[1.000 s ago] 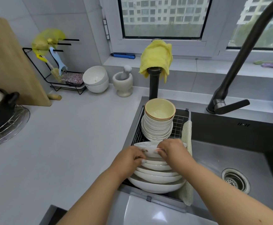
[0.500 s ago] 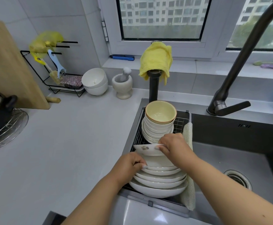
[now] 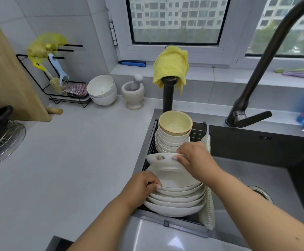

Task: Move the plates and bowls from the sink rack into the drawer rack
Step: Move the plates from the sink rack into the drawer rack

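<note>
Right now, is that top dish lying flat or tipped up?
Tipped up: the right hand holds the dish on edge, its stickered underside showing, above the plates.

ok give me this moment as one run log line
stage: unloading sink rack | right hand: holds small dish tilted above plate stack | left hand: grips stack's left rim | bowl stack: untouched | drawer rack: not in view
</note>
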`<state>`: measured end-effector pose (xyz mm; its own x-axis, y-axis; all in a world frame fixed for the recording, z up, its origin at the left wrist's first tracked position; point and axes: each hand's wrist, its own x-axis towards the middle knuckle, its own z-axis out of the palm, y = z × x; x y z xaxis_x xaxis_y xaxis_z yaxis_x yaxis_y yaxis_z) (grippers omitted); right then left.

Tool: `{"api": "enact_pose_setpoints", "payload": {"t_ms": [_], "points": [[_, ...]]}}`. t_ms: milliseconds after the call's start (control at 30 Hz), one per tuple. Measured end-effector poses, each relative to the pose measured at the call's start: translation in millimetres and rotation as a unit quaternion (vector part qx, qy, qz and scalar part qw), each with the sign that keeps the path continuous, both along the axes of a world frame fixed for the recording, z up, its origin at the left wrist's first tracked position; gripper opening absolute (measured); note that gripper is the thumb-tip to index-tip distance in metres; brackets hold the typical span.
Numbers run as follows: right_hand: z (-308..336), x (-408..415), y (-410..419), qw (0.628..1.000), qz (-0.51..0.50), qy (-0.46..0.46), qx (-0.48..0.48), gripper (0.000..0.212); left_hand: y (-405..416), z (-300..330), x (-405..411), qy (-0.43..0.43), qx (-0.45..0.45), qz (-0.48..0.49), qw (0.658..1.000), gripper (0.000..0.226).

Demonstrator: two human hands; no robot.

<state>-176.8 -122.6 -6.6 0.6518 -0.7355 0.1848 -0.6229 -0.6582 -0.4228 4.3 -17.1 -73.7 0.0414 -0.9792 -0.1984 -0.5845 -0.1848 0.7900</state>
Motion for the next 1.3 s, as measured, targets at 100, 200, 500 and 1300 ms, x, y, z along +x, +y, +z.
{"api": "enact_pose_setpoints", "payload": {"t_ms": [100,200,500,1300], "points": [[11,-4,2,1.000,-0.002,-0.016,-0.004,0.023,0,2,1,-0.001,0.008,-0.001,1.000,0.010],[21,-10,3,0.999,-0.007,-0.041,0.004,0.021,0,3,1,0.010,0.012,0.002,1.000,0.008],[55,-24,22,0.997,-0.005,-0.077,0.009,0.019,11,16,0,-0.025,-0.060,0.135,0.989,0.020],[57,-69,168,0.969,0.108,-0.222,0.024,0.019,217,115,-135,0.471,-0.107,0.595,0.643,0.026]]}}
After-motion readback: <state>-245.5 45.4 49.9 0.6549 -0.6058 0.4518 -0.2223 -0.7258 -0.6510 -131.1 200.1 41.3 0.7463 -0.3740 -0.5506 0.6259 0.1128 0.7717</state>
